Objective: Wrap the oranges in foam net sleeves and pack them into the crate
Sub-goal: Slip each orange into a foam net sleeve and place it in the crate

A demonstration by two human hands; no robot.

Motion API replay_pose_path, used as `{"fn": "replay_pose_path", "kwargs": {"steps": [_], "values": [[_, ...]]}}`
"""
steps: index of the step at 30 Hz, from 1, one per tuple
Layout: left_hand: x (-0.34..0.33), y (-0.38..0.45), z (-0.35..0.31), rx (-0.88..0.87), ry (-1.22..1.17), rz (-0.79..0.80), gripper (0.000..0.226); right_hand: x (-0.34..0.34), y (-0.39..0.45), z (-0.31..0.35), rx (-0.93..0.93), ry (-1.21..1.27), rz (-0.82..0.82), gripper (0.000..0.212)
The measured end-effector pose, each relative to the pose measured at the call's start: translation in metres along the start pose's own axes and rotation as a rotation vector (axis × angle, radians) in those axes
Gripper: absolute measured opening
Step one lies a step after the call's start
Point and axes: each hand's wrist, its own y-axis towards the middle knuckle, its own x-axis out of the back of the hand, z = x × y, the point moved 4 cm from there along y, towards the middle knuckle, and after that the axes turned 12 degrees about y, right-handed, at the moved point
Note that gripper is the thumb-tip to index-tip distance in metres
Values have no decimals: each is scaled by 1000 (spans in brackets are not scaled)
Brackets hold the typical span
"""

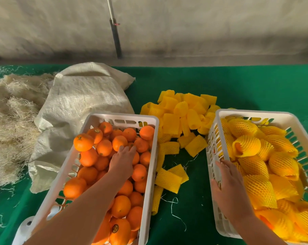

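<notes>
Reaching into the left crate (pixel 150 156), the left hand (pixel 122 160) is laid flat on the loose oranges (pixel 103 147), fingers straight, nothing gripped.
Right hand (pixel 228 187) is spread loosely over the lower-right crate (pixel 211 156) rim by the sleeved oranges (pixel 246 145); spare foam net sleeves (pixel 181 114) are piled on the green surface (pixel 255 85) between.

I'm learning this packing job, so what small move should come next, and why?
Probably close the left hand round one bare orange and lift it. Its fingers lie straight on the fruit in the left crate, gripping nothing, while the right hand rests at the right crate.
</notes>
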Motion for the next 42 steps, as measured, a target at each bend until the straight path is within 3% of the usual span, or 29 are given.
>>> {"fn": "replay_pose_path", "kwargs": {"steps": [4,9,15,23,28,32,38,40,42], "values": [[7,-10,5,74,-135,-98,70,1,0,2,-15,4,19,62],[40,-35,1,234,-555,-273,67,-1,1,-1,-25,8,14,63],[80,-73,-53,96,-955,-367,67,-4,0,-3,-9,-74,15,64],[72,-71,-94,-91,-822,-282,79,-11,19,28,168,-149,-3,58],[64,-69,-105,-146,-650,-200,80,-32,73,53,178,-65,114,48],[59,-68,-109,-191,-586,-175,80,-50,128,64,167,-146,217,45],[53,-64,-112,-213,-579,-175,80,-75,203,54,25,-403,469,8],[51,-63,-113,-217,-579,-165,82,-83,221,47,11,-483,540,12],[49,-62,-113,-218,-568,-161,83,-91,235,39,18,-549,571,29]]}}
